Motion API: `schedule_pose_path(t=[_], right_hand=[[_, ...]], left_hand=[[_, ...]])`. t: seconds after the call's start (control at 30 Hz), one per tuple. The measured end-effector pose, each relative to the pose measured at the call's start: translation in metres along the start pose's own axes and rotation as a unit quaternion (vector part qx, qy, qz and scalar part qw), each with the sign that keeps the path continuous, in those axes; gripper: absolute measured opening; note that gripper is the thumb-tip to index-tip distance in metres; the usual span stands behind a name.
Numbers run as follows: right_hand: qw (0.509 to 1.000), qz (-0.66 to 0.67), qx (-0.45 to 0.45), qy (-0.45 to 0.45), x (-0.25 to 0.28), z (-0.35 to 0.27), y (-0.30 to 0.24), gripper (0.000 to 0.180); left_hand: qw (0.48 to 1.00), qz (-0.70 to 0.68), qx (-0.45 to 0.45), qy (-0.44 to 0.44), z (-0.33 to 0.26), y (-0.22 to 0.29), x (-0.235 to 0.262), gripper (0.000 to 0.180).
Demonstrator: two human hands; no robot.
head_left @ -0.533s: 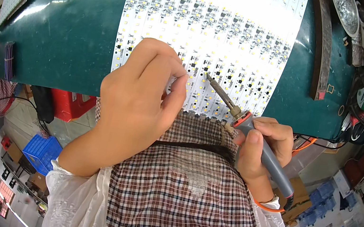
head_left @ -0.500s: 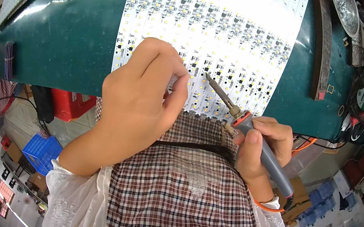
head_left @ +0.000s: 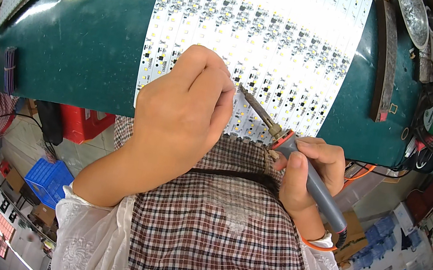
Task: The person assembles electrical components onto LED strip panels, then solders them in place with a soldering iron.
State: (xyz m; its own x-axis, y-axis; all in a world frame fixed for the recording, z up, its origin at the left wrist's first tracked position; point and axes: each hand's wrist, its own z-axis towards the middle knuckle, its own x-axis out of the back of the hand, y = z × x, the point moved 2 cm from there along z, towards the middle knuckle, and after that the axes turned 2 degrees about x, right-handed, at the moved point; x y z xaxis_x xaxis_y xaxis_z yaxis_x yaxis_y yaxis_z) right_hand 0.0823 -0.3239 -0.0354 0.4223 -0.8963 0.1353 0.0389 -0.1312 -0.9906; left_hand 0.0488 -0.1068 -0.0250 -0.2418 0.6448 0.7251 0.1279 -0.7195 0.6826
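- Right of centre: right hand (head_left: 297, 193) grips the soldering iron (head_left: 287, 146).
- Centre: left hand (head_left: 181, 106), fingers curled; I cannot tell whether they pinch anything.
- Upper centre: white LED panel (head_left: 253, 51); the iron's tip (head_left: 241, 88), slipping, could burn the nearby fingers or scorch components (head_left: 268, 82).

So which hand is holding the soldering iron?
The right hand: it grips the soldering iron, while the left hand, over the light strips, shows no tool.
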Motion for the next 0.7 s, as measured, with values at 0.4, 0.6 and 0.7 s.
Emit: schedule_pose_path(t=[0.4,0.6,0.7], right_hand=[[0.999,-0.025,0.018,0.014,0.0009,-0.0003,0.0010,0.024],[0.999,0.009,0.027,0.017,-0.0020,0.0020,0.0023,0.023],[0.999,-0.007,0.031,-0.006,0.0019,0.0009,0.0019,0.023]], left_hand=[[1.000,0.020,-0.012,-0.011,0.0010,0.0025,0.0019,0.016],[1.000,0.001,-0.008,-0.004,-0.0002,-0.0003,0.0016,0.018],[1.000,-0.021,0.019,-0.007,-0.0014,0.0013,0.0081,0.017]])
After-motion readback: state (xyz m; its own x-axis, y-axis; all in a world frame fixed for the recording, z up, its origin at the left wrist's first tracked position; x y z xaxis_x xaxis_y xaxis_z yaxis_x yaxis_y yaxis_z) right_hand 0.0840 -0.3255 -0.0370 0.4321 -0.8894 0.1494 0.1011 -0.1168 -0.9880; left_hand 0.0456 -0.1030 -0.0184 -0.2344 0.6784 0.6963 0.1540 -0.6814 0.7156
